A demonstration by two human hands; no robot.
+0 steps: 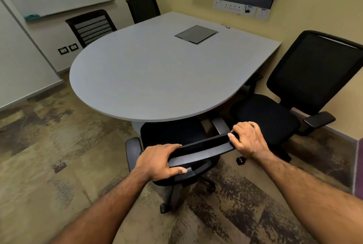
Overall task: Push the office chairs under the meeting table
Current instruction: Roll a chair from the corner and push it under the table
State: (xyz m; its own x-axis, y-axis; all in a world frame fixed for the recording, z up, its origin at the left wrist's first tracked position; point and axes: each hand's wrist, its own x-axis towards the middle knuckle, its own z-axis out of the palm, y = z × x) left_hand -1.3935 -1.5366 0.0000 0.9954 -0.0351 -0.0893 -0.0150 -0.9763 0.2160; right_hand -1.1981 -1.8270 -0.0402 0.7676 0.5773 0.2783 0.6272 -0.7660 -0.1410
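Office chair (198,148) sits at the meeting table's (157,70) near curved edge with its seat partly under, so the push is on! Left hand (157,163) clamps the backrest's left end, fingers curled over it. Right hand (248,139) grips the right end. Next, likely: an even forward shove, then the right-side chair (275,118).

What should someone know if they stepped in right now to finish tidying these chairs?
Hands: the left hand and the right hand both grip the top of the near chair backrest.
Position: its seat is partly under the rounded end of the meeting table.
Done: the slatted far chair and the corner chair look tucked in; only their backrests show.
Left: push the near chair further in, then the right chair, whose seat sits mostly outside the table edge.
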